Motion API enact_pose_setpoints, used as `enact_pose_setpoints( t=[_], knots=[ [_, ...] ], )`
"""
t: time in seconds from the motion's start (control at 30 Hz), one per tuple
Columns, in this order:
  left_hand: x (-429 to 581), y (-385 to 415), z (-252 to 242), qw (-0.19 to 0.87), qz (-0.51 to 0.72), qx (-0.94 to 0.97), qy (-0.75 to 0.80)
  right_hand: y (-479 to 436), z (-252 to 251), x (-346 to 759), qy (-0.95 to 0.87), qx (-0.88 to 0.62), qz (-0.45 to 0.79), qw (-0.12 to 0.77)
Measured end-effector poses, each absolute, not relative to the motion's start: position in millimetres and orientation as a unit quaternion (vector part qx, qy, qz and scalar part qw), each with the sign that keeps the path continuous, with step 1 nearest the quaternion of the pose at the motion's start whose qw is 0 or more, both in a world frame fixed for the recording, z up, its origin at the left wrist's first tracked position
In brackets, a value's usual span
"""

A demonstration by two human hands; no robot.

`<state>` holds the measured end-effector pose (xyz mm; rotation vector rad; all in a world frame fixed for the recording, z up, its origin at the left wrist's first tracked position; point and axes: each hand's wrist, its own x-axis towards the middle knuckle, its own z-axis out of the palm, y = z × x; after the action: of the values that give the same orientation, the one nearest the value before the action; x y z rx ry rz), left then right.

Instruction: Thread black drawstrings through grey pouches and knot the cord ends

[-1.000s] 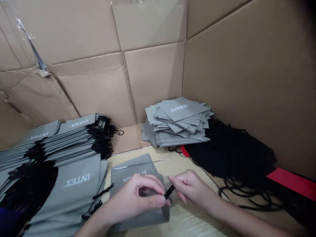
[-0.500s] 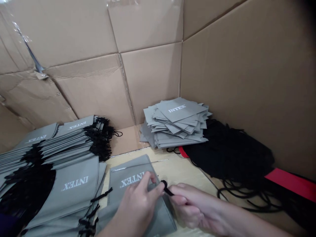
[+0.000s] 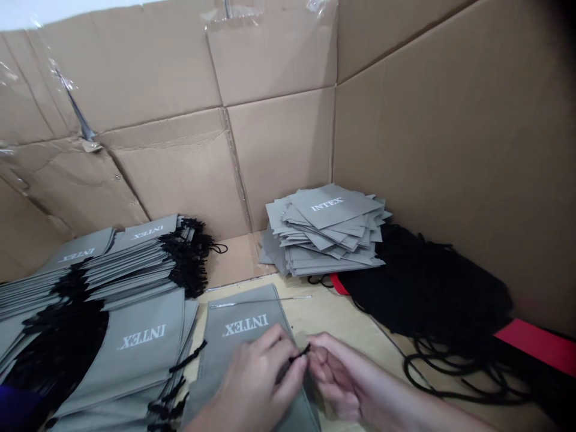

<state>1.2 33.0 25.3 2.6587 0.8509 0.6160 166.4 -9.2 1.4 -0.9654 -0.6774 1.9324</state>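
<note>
Both hands work on a short black drawstring cord (image 3: 300,355) above a grey INTEX pouch (image 3: 238,307) lying on the table. My left hand (image 3: 258,375) has thumb and fingers pinched on one part of the cord. Close beside it on the right, my right hand (image 3: 339,378) pinches the cord's end between thumb and forefinger, its other fingers curled. A thin metal threading needle (image 3: 265,301) lies across the upper part of the pouch. The pouch's lower part is partly hidden behind my left hand.
Stacked pouches with knotted black cords (image 3: 139,342) fill the left side. A pile of grey pouches without visible cords (image 3: 333,234) stands at the back. On the right lies a heap of black cords (image 3: 427,288) with a red strip (image 3: 537,345). Cardboard walls (image 3: 279,144) enclose the back and right.
The cord's visible loop between my hands has become a small short piece. My left fingers have closed in toward the cord, and the view has shifted slightly.
</note>
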Motion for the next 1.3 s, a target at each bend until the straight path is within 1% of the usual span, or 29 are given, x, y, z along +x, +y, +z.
enact_pose_setpoints(
  t=[0.07, 0.17, 0.27, 0.33, 0.53, 0.73, 0.87, 0.97, 1.03, 1.17, 1.3],
  knots=[
    [3.1, 34.6, 27.7, 0.248, 0.231, 0.886, 0.315, -7.4, -4.6, 161.2, -0.394, -0.415, 0.678, 0.462],
    [5.1, 37.5, 26.5, 0.369, 0.260, 0.834, 0.315, -8.1, -11.4, 158.5, -0.518, -0.447, 0.566, 0.460],
    [6.0, 39.5, 22.2, 0.450, 0.283, 0.786, 0.315, -12.3, -14.4, 159.9, -0.573, -0.476, 0.502, 0.441],
    [7.0, 40.3, 19.9, 0.487, 0.287, 0.763, 0.314, -13.7, -17.5, 160.8, -0.589, -0.472, 0.488, 0.439],
    [11.3, 39.3, 21.0, 0.529, 0.311, 0.717, 0.332, -7.7, -28.9, 160.0, -0.586, -0.446, 0.488, 0.468],
    [11.2, 37.4, 23.1, 0.566, 0.329, 0.685, 0.321, -7.0, -28.6, 160.2, -0.568, -0.449, 0.496, 0.479],
    [12.3, 37.5, 22.4, 0.593, 0.343, 0.657, 0.316, -7.5, -28.5, 159.6, -0.552, -0.427, 0.523, 0.489],
    [12.9, 34.3, 22.8, 0.610, 0.356, 0.628, 0.326, -7.7, -26.1, 160.0, -0.566, -0.409, 0.518, 0.494],
    [12.9, 31.0, 24.1, 0.631, 0.360, 0.597, 0.340, -7.7, -22.7, 160.5, -0.591, -0.406, 0.482, 0.504],
    [12.9, 24.3, 28.2, 0.684, 0.363, 0.515, 0.368, -7.4, -12.3, 161.8, -0.655, -0.419, 0.338, 0.531],
    [14.0, 20.1, 29.8, 0.728, 0.360, 0.440, 0.383, -7.5, -1.2, 163.6, -0.703, -0.424, 0.215, 0.529]
  ],
)
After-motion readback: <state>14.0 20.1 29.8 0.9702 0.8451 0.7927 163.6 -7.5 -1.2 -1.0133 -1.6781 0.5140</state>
